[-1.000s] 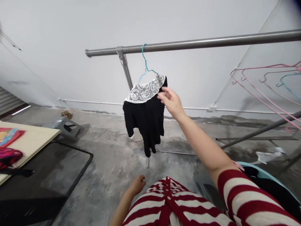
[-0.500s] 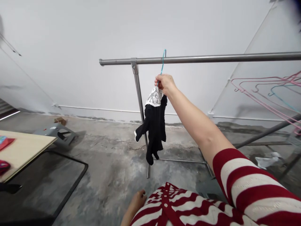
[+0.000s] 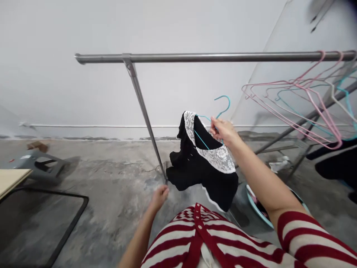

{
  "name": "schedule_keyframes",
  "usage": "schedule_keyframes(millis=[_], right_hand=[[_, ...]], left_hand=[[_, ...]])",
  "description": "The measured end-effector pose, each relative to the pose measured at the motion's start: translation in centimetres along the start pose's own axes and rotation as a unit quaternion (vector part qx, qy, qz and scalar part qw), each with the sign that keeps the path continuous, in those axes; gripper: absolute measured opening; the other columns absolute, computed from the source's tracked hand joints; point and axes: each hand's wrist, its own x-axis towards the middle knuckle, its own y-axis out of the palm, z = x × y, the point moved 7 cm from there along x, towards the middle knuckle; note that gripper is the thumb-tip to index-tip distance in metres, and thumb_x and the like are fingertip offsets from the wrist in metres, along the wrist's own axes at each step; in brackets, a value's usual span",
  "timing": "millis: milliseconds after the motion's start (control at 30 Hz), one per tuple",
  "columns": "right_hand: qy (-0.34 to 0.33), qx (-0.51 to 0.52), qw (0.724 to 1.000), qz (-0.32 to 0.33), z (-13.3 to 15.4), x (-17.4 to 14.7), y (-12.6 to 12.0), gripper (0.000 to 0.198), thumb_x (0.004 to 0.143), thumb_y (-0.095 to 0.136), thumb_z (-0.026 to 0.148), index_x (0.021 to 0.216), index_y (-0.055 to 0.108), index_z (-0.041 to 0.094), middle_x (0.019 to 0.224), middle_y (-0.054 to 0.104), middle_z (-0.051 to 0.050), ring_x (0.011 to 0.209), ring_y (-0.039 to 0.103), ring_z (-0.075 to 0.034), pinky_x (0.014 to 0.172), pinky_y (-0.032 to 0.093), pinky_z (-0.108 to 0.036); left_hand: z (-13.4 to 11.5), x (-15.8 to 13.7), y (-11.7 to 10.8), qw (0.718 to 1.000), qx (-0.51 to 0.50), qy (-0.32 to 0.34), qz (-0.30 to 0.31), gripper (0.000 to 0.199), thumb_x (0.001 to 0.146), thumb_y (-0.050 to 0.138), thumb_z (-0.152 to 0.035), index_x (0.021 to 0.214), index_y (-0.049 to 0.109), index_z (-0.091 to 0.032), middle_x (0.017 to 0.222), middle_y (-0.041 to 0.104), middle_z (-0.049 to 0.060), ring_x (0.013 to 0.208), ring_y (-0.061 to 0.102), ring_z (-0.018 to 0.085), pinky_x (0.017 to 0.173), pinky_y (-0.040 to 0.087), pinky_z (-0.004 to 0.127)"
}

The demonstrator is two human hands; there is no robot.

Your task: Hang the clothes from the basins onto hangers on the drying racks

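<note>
A black top (image 3: 189, 167) with a white lace collar hangs tilted on a light blue wire hanger (image 3: 227, 102). My right hand (image 3: 223, 130) is closed around the hanger near the base of its hook, at the garment's neck opening. That hook is below the rail and off it. My left hand (image 3: 161, 195) is low, with curled fingers, close to the lower left edge of the top. Whether anything is in those fingers is hidden. Above both hands runs the metal rail (image 3: 195, 57) of a clothes rack.
Several pink, white and blue hangers (image 3: 301, 85) hang at the rail's right end. Below right are a light blue basin (image 3: 259, 214) with clothes and dark garments (image 3: 337, 163). A grey plastic stool (image 3: 44, 163) lies at the left, near a table corner (image 3: 13, 178).
My right hand has lifted the hanger off the rail and brought it down and to the right with the top. My left hand has risen towards the garment. The view has shifted right.
</note>
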Motion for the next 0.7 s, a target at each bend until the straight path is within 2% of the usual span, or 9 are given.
schedule_keyframes(millis=[67,167,267,367,433,500,600,700], right_hand=[[-0.007,-0.027,0.999,-0.021,-1.7,-2.7,-1.4,0.049,0.072,0.059,0.066,0.063,0.043,0.02,0.037,0.043,0.007,0.029,0.027,-0.004,0.032,0.019,-0.019],[-0.016,-0.1,0.994,-0.046,-3.0,-6.6,-2.6,0.052,0.074,0.054,0.067,0.058,0.043,0.019,0.038,0.043,0.005,0.033,0.033,-0.005,0.035,0.023,-0.019],[-0.008,-0.159,0.986,-0.037,-4.1,-9.9,-2.9,0.053,0.079,0.05,0.065,0.054,0.044,0.018,0.042,0.045,0.004,0.038,0.036,-0.005,0.039,0.027,-0.019],[-0.005,-0.191,0.981,-0.02,-5.0,-12.4,-3.5,0.053,0.082,0.047,0.061,0.053,0.046,0.017,0.045,0.047,0.003,0.042,0.038,-0.006,0.044,0.03,-0.02],[-0.011,-0.215,0.976,-0.015,-5.4,-13.7,-4.5,0.053,0.084,0.046,0.058,0.052,0.047,0.017,0.046,0.047,0.002,0.045,0.041,-0.007,0.047,0.033,-0.021],[-0.02,-0.242,0.97,-0.005,-5.8,-14.8,-5.7,0.054,0.086,0.045,0.055,0.049,0.046,0.017,0.049,0.048,0.001,0.049,0.043,-0.008,0.051,0.035,-0.022],[-0.042,-0.296,0.953,0.046,-6.4,-16.1,-7.3,0.053,0.087,0.045,0.051,0.047,0.046,0.016,0.054,0.049,0.0,0.053,0.046,-0.009,0.054,0.036,-0.022],[-0.042,-0.336,0.938,0.072,-7.4,-17.1,-9.4,0.05,0.088,0.045,0.048,0.05,0.049,0.016,0.057,0.051,0.0,0.053,0.047,-0.009,0.053,0.037,-0.022]], left_hand=[[-3.9,1.9,0.0,0.998,-0.022,0.035,-0.044,0.037,0.079,0.047,-0.043,0.106,0.055,-0.018,0.102,0.064,0.01,0.102,0.06,0.024,0.088,0.047,0.037],[-11.1,3.8,1.3,0.99,-0.048,0.099,-0.084,0.063,0.08,0.052,-0.047,0.134,0.034,-0.02,0.136,0.046,0.012,0.121,0.05,0.021,0.099,0.042,0.035],[-19.2,3.8,2.7,0.96,-0.032,0.237,-0.144,0.088,0.072,0.067,-0.045,0.143,0.022,-0.021,0.146,0.034,0.015,0.133,0.037,0.026,0.108,0.033,0.042],[-23.8,3.9,4.0,0.942,0.017,0.281,-0.18,0.096,0.066,0.072,-0.032,0.145,0.018,-0.016,0.15,0.023,0.018,0.141,0.019,0.029,0.113,0.025,0.043],[-24.5,4.6,4.8,0.949,0.044,0.261,-0.169,0.087,0.068,0.066,-0.022,0.144,0.024,-0.015,0.148,0.028,0.017,0.139,0.024,0.029,0.113,0.026,0.043],[-23.9,5.6,5.5,0.968,0.05,0.212,-0.121,0.07,0.071,0.058,-0.015,0.139,0.037,-0.017,0.142,0.041,0.015,0.134,0.035,0.029,0.111,0.028,0.043],[-22.2,6.7,6.1,0.988,0.03,0.147,-0.037,0.049,0.072,0.049,-0.01,0.118,0.06,-0.019,0.125,0.06,0.011,0.125,0.047,0.029,0.108,0.031,0.042],[-20.9,7.0,6.2,0.992,0.004,0.124,0.018,0.036,0.068,0.05,-0.011,0.097,0.07,-0.019,0.103,0.071,0.009,0.113,0.057,0.029,0.099,0.04,0.039]])
